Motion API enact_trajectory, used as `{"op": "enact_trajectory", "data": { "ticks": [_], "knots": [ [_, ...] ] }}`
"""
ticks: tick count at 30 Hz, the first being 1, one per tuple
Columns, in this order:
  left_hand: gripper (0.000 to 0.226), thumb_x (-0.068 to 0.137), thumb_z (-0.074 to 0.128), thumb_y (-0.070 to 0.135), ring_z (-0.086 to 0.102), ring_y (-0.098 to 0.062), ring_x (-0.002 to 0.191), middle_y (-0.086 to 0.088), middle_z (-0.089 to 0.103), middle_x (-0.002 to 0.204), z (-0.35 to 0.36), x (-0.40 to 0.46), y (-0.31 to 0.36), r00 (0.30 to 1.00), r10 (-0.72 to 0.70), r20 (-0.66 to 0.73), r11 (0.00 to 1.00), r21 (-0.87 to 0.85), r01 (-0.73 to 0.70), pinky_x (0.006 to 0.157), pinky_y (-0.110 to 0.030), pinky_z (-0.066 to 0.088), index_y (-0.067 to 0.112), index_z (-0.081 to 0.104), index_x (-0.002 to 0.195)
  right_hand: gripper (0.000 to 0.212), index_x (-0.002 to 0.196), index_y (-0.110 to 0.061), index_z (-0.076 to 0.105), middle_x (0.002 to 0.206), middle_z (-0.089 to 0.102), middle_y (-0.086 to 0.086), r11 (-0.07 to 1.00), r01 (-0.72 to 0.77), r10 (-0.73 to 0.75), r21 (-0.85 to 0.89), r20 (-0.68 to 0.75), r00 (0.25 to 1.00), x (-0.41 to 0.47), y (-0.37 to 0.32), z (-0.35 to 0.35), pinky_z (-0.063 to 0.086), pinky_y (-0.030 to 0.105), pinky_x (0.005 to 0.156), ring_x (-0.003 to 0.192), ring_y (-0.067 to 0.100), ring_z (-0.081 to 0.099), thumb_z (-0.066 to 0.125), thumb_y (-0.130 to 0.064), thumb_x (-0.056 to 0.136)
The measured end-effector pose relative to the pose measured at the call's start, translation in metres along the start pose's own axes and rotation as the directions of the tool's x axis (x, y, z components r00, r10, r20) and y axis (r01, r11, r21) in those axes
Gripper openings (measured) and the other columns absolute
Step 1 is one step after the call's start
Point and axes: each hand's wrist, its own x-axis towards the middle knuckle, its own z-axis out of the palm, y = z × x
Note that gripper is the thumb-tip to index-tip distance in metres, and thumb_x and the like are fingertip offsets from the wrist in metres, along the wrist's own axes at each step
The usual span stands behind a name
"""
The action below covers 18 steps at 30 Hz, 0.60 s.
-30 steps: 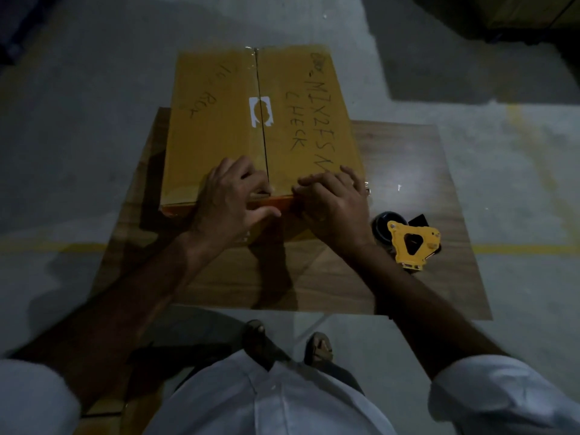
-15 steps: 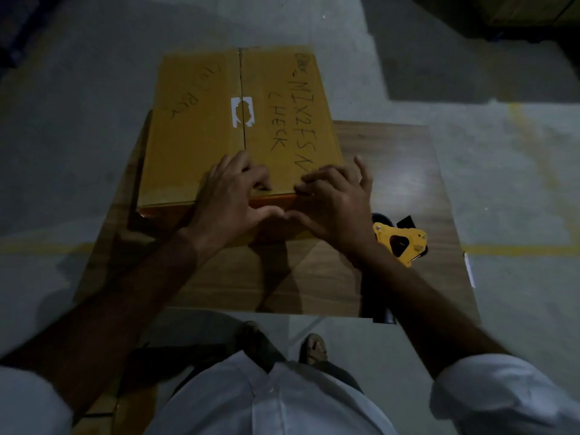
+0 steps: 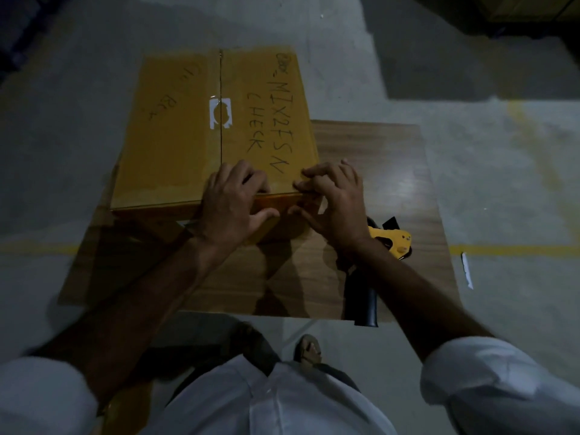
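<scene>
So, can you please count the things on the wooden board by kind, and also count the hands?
cardboard box: 1
tape dispenser: 1
hands: 2, the left hand and the right hand, both on the near edge of the box
Total: 4
</scene>
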Motion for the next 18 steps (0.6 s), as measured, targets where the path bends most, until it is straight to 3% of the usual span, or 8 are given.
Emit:
{"op": "enact_trajectory", "data": {
  "ticks": [4, 6, 10, 13, 15, 18],
  "knots": [
    [0.052, 0.074, 0.078, 0.065, 0.047, -0.016, 0.107, 0.004, 0.055, 0.114, -0.003, 0.013, 0.006, 0.995, 0.05, 0.091, 0.98, -0.195, -0.031, 0.087, -0.04, 0.045, 0.027, 0.068, 0.109, 0.052, 0.114, -0.019, 0.077, 0.127, 0.063, 0.006, 0.988, 0.022, -0.041, 0.154, 0.124, 0.991, 0.01, 0.019, -0.028, 0.045, 0.042, 0.097, 0.121, 0.024, 0.057, 0.084, -0.057, 0.078],
    [0.039, 0.088, 0.07, 0.059, 0.049, -0.016, 0.107, 0.005, 0.058, 0.115, 0.002, 0.017, 0.01, 0.992, 0.099, 0.075, 0.964, -0.256, -0.077, 0.088, -0.043, 0.047, 0.028, 0.074, 0.112, 0.047, 0.112, -0.022, 0.078, 0.125, 0.064, 0.005, 0.983, 0.015, -0.039, 0.183, 0.131, 0.991, 0.015, 0.03, -0.034, 0.045, 0.038, 0.093, 0.119, 0.022, 0.057, 0.08, -0.057, 0.082],
    [0.031, 0.092, 0.07, 0.054, 0.051, -0.02, 0.097, 0.002, 0.058, 0.102, 0.022, 0.016, 0.021, 0.996, 0.036, -0.079, 0.986, -0.16, -0.048, 0.08, -0.04, 0.045, 0.024, 0.076, 0.098, 0.04, 0.112, -0.019, 0.077, 0.129, 0.063, 0.008, 0.983, 0.01, -0.021, 0.184, 0.054, 0.998, 0.005, 0.039, -0.017, 0.045, 0.033, 0.092, 0.12, 0.023, 0.055, 0.081, -0.048, 0.084],
    [0.035, 0.093, 0.068, 0.056, 0.052, -0.024, 0.092, -0.001, 0.06, 0.1, 0.029, 0.012, 0.02, 0.987, 0.076, -0.14, 0.994, -0.066, -0.085, 0.075, -0.04, 0.043, 0.022, 0.074, 0.097, 0.04, 0.117, -0.017, 0.073, 0.137, 0.058, 0.009, 0.979, -0.027, 0.024, 0.201, 0.018, 1.0, -0.008, 0.037, -0.004, 0.04, 0.021, 0.097, 0.127, 0.015, 0.046, 0.082, -0.041, 0.086],
    [0.038, 0.09, 0.07, 0.056, 0.052, -0.027, 0.092, -0.004, 0.061, 0.103, 0.028, 0.008, 0.019, 0.985, 0.119, -0.125, 0.993, 0.007, -0.119, 0.075, -0.042, 0.042, 0.021, 0.073, 0.102, 0.04, 0.118, -0.018, 0.072, 0.139, 0.057, 0.011, 0.983, -0.017, 0.012, 0.185, 0.029, 1.0, -0.009, 0.035, -0.004, 0.039, 0.024, 0.097, 0.129, 0.017, 0.046, 0.084, -0.037, 0.085],
    [0.042, 0.08, 0.081, 0.051, 0.052, -0.028, 0.096, -0.005, 0.059, 0.107, 0.026, 0.01, 0.024, 0.992, 0.106, -0.065, 0.994, 0.039, -0.104, 0.079, -0.042, 0.043, 0.021, 0.069, 0.106, 0.043, 0.12, -0.018, 0.072, 0.14, 0.056, 0.013, 0.992, 0.026, -0.039, 0.12, 0.099, 0.994, -0.001, 0.031, -0.014, 0.045, 0.039, 0.097, 0.129, 0.03, 0.051, 0.087, -0.033, 0.082]
  ]
}}
